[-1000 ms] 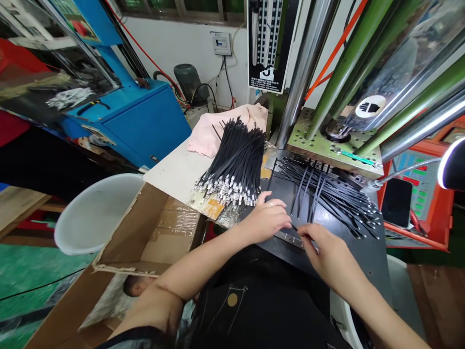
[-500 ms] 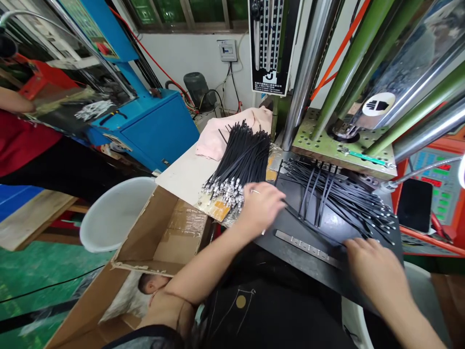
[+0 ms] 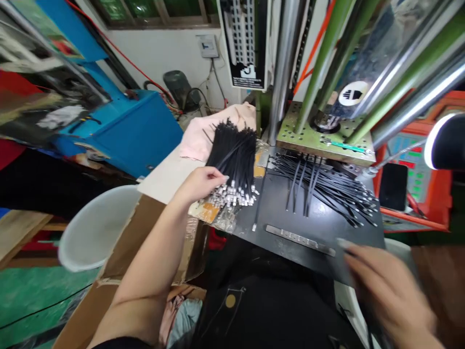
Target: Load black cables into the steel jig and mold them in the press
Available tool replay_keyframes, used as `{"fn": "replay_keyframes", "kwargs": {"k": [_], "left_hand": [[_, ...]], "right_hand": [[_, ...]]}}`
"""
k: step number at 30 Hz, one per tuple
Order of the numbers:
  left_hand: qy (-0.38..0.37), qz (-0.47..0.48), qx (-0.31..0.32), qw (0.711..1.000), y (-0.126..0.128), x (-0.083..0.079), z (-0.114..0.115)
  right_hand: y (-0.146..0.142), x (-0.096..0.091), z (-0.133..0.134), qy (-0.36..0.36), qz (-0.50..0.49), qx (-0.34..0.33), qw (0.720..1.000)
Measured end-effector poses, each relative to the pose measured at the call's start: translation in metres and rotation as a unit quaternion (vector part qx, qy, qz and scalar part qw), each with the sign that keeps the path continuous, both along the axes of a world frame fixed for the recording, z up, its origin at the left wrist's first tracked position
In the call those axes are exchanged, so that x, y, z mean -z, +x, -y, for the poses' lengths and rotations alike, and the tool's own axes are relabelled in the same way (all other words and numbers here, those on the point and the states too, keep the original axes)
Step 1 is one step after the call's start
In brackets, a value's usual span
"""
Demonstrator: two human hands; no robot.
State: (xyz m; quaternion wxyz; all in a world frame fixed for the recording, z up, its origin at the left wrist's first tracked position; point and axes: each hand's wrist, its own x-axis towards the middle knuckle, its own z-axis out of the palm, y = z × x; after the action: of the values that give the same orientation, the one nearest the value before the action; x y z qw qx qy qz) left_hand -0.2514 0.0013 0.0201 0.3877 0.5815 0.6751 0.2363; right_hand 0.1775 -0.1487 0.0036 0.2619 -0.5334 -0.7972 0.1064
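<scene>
A thick bundle of black cables with metal ends [image 3: 234, 160] lies on the bench at centre. My left hand [image 3: 199, 184] rests at the bundle's near left edge, fingertips on the metal ends, fingers curled; nothing shows in its grip. A second, fanned-out pile of black cables [image 3: 323, 186] lies on the dark work plate [image 3: 276, 213]. One loose cable [image 3: 258, 203] lies between the piles. A narrow metal strip [image 3: 300, 239] sits near the plate's front edge. My right hand [image 3: 385, 286] is low at the right, smeared by motion, off the plate.
A green press base with steel and green columns [image 3: 323, 138] rises behind the plate. An open cardboard box [image 3: 145, 232] and a white tub [image 3: 92, 228] stand at the left. A pink cloth [image 3: 203, 133] lies behind the bundle. An orange control panel [image 3: 410, 189] is at the right.
My left hand went from the metal strip leftward to the bundle's metal ends. My right hand pulled back from the strip toward the lower right. One loose cable now lies between the piles.
</scene>
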Motion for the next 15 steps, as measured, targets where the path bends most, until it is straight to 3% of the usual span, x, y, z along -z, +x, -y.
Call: {"fn": "replay_keyframes", "kwargs": {"k": [2, 4, 7, 9, 11, 15], "left_hand": [[-0.009, 0.112, -0.024, 0.993, 0.008, -0.004, 0.016], [-0.098, 0.269, -0.041, 0.957, 0.024, -0.002, 0.036], [-0.281, 0.465, -0.054, 0.838, 0.066, 0.014, 0.068], [-0.342, 0.522, -0.061, 0.779, 0.095, 0.029, 0.083], [-0.357, 0.541, -0.064, 0.759, 0.115, 0.042, 0.091], [-0.353, 0.534, -0.074, 0.765, 0.123, 0.053, 0.091]], "right_hand": [[-0.026, 0.006, 0.0, -0.005, -0.066, -0.048, 0.997], [-0.046, 0.016, -0.004, -0.04, -0.131, -0.025, 0.99], [-0.058, 0.027, -0.012, -0.097, -0.153, 0.014, 0.983], [-0.06, 0.028, -0.016, -0.117, -0.135, 0.001, 0.984], [-0.062, 0.025, -0.018, -0.116, -0.096, -0.018, 0.988], [-0.069, 0.019, -0.021, -0.084, 0.034, -0.035, 0.995]]}}
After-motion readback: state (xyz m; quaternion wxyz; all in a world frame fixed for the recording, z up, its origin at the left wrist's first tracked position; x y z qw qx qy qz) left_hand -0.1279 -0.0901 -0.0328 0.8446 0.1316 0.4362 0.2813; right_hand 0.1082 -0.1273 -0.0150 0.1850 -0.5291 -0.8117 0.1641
